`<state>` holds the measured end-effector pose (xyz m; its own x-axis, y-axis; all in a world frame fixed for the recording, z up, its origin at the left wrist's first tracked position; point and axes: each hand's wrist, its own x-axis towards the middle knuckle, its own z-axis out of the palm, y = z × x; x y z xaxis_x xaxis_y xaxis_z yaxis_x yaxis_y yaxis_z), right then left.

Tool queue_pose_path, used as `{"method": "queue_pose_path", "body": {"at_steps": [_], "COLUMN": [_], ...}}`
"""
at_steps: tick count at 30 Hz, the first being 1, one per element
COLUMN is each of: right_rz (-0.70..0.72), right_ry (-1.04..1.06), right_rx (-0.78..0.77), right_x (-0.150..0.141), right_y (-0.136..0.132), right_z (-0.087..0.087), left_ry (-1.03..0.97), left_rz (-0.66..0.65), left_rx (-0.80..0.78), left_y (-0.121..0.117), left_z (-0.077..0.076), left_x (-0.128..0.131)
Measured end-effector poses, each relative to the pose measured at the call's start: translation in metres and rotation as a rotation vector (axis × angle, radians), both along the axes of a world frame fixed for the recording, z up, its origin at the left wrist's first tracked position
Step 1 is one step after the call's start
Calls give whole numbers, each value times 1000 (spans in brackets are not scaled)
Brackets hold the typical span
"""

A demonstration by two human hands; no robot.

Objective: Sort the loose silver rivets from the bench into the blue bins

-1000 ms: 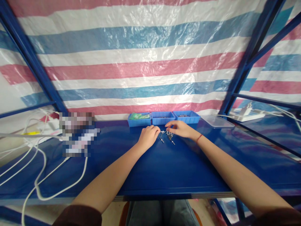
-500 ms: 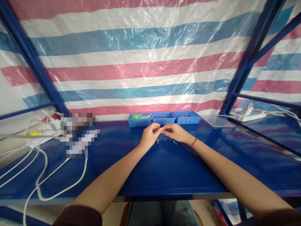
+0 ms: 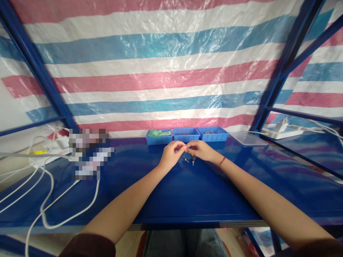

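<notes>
My left hand (image 3: 171, 155) and my right hand (image 3: 201, 150) meet above the blue table (image 3: 187, 192), fingertips pinched together on a small metal part (image 3: 187, 146) that I cannot make out. Just below the fingers lie a few small metal rivets (image 3: 189, 159) on the table top. Behind the hands stand three small blue bins: the left bin (image 3: 159, 136) holds something green, the middle bin (image 3: 186, 134) and the right bin (image 3: 212, 133) hold small metal parts.
A clear plastic lid (image 3: 248, 139) lies right of the bins. White cables (image 3: 48, 192) trail over the table's left side beside a blurred patch (image 3: 89, 151). A white power strip (image 3: 284, 130) sits at far right. A striped tarp (image 3: 160, 71) backs the table.
Both hands lifted off the rivet pile and came together, pinching a small piece between them. Fewer rivets show on the table than a second ago.
</notes>
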<state>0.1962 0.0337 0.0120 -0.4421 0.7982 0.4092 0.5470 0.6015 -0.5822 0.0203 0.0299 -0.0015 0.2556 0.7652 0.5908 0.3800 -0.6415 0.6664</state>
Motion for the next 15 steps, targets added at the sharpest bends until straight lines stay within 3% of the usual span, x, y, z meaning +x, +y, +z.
{"method": "queue_pose_path", "body": {"at_steps": [15], "right_rz": [-60], "right_ry": [154], "right_rx": [54], "right_x": [2], "right_y": [-7], "right_z": [18], "left_ry": [-112], "left_rz": [15], "left_rx": [9], "left_y": [7], "left_z": [-2], "left_x": [-2]}}
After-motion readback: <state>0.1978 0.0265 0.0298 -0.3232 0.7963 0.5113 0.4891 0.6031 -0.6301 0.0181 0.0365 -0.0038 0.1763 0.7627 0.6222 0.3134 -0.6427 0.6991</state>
